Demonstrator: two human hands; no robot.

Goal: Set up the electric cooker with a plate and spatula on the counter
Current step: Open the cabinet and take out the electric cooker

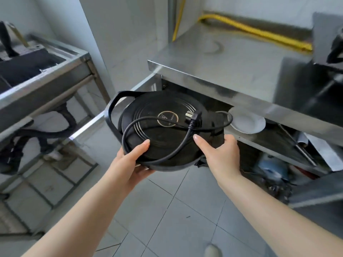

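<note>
Both hands grip the black cooker (163,130) in mid-air below the counter (232,58), the left hand (133,156) under its near rim, the right hand (220,151) at its right side, the cord (159,125) lying loose on top. It should rise level, clear the counter's front edge, and land on the bare steel with the cord kept from snagging. A white plate (248,121) sits on the shelf below; a long metal piece there may be the spatula.

Yellow hose (259,32); sink (37,71), perhaps.
</note>
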